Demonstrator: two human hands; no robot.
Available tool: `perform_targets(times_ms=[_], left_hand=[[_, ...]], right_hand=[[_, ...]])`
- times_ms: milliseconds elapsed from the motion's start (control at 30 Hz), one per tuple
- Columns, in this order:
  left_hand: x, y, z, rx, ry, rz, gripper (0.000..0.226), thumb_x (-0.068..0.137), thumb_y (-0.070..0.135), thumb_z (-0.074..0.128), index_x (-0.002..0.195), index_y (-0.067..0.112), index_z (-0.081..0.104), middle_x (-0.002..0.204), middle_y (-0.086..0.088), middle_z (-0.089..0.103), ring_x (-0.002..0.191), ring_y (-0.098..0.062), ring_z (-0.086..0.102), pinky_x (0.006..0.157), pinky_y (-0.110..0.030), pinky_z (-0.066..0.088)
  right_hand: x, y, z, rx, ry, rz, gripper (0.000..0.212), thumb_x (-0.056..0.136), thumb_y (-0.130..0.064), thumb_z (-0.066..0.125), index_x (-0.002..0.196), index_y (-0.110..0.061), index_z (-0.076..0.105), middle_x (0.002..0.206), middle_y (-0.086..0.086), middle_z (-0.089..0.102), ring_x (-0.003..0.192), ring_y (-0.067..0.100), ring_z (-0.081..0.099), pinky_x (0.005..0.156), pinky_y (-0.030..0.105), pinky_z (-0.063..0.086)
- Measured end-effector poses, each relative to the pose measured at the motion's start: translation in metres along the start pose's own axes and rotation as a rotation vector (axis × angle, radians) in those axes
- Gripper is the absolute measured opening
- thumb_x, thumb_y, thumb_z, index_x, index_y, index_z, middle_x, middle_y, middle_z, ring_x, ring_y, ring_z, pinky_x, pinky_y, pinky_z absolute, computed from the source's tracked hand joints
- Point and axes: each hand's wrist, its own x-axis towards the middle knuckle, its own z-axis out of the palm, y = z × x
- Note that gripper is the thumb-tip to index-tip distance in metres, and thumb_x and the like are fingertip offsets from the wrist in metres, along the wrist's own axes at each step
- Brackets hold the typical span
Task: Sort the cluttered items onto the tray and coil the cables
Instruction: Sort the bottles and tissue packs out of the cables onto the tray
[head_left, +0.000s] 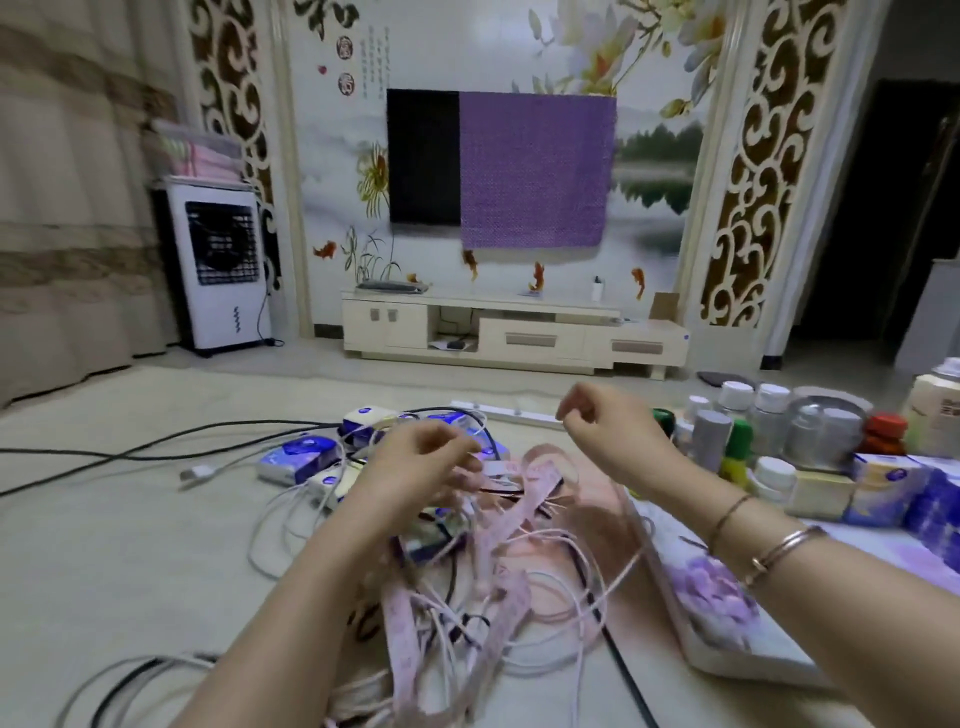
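A tangle of white cables and pink ribbon-like strips (483, 582) lies on the floor between my arms. My left hand (415, 462) is above the tangle, its fingers pinched on a thin white cable and some strands. My right hand (597, 421) is raised to the right, fingers curled and pinching what looks like the same thin cable. The flower-printed tray (727, 613) lies at the right and carries bottles (737, 431) and tissue packs (883, 488). More blue tissue packs (301, 460) lie on the floor behind the tangle.
Black cables (156, 447) run across the floor at the left, with a white plug (200, 473). A white power strip (509, 413) lies behind my hands. Grey and black cable loops (130, 680) sit at the bottom left. A TV cabinet (514, 332) and an air cooler (221, 270) stand by the far wall.
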Motion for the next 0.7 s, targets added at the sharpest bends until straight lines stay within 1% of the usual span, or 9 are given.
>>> perform_targets(times_ms=[100,167,267,333,433,533,600,633,700], left_hand=[[0.017,-0.016,-0.018,-0.057,0.309,0.088,0.018,0.091,0.010,0.054,0.079,0.006,0.067,0.068,-0.006,0.068,0.051,-0.016,0.056,0.040,-0.019,0.037],[0.025,-0.023,-0.023,-0.055,0.391,0.088,0.018,0.089,0.010,0.054,0.078,0.007,0.067,0.066,-0.005,0.068,0.050,-0.016,0.052,0.046,-0.021,0.034],[0.032,-0.034,-0.021,0.061,0.362,0.067,0.017,0.085,0.011,0.056,0.072,0.012,0.067,0.071,0.001,0.071,0.060,-0.020,0.061,0.056,-0.026,0.043],[0.034,-0.038,-0.021,0.113,0.369,0.065,0.017,0.083,0.013,0.056,0.071,0.014,0.068,0.067,0.004,0.071,0.063,-0.021,0.063,0.066,-0.033,0.049],[0.036,-0.039,-0.022,0.182,0.368,0.058,0.016,0.084,0.017,0.054,0.076,0.017,0.067,0.063,0.004,0.070,0.060,-0.017,0.060,0.066,-0.031,0.048],[0.037,-0.042,-0.022,0.266,0.361,0.053,0.013,0.085,0.021,0.053,0.079,0.019,0.065,0.075,0.002,0.072,0.068,-0.021,0.063,0.070,-0.034,0.052],[0.034,-0.042,-0.021,0.327,0.372,0.069,0.012,0.084,0.023,0.053,0.079,0.020,0.063,0.079,0.000,0.071,0.075,-0.023,0.066,0.074,-0.038,0.055],[0.032,-0.041,-0.020,0.360,0.379,0.085,0.011,0.084,0.023,0.053,0.079,0.021,0.063,0.078,0.001,0.071,0.076,-0.023,0.066,0.074,-0.040,0.054],[0.023,-0.036,-0.013,0.412,0.385,0.137,0.013,0.084,0.022,0.052,0.079,0.020,0.063,0.078,0.001,0.070,0.078,-0.023,0.065,0.074,-0.040,0.054]], right_hand=[[0.037,-0.010,0.039,-0.087,-0.108,0.031,0.022,0.090,-0.011,0.043,0.100,-0.016,0.062,0.096,0.003,0.064,0.087,0.022,0.058,0.066,0.028,0.039],[0.055,-0.008,0.063,-0.127,-0.169,0.080,0.023,0.090,-0.011,0.043,0.104,-0.014,0.060,0.104,0.007,0.064,0.092,0.027,0.061,0.067,0.028,0.040],[0.068,-0.003,0.090,-0.191,-0.230,0.152,0.019,0.089,-0.019,0.052,0.102,-0.007,0.060,0.105,0.013,0.064,0.097,0.031,0.059,0.072,0.029,0.043],[0.070,-0.004,0.098,-0.178,-0.312,0.216,0.023,0.089,-0.029,0.057,0.091,-0.007,0.060,0.088,0.012,0.061,0.082,0.028,0.057,0.064,0.026,0.039],[0.069,-0.009,0.095,-0.121,-0.439,0.288,0.044,0.087,-0.049,0.060,0.093,-0.006,0.064,0.063,0.003,0.055,0.056,0.016,0.049,0.049,0.025,0.035],[0.065,-0.020,0.088,-0.172,-0.548,0.305,0.055,0.078,-0.067,0.060,0.083,-0.012,0.054,0.063,0.001,0.052,0.055,0.014,0.046,0.050,0.026,0.036],[0.059,-0.028,0.085,-0.208,-0.567,0.307,0.055,0.077,-0.068,0.060,0.070,-0.014,0.050,0.065,0.002,0.053,0.057,0.016,0.048,0.051,0.026,0.037],[0.056,-0.031,0.085,-0.193,-0.550,0.307,0.052,0.078,-0.064,0.061,0.069,-0.014,0.049,0.066,0.002,0.054,0.058,0.017,0.048,0.052,0.026,0.036],[0.051,-0.032,0.084,-0.094,-0.429,0.278,0.037,0.081,-0.045,0.066,0.075,-0.014,0.047,0.071,0.003,0.053,0.059,0.017,0.046,0.050,0.026,0.034]])
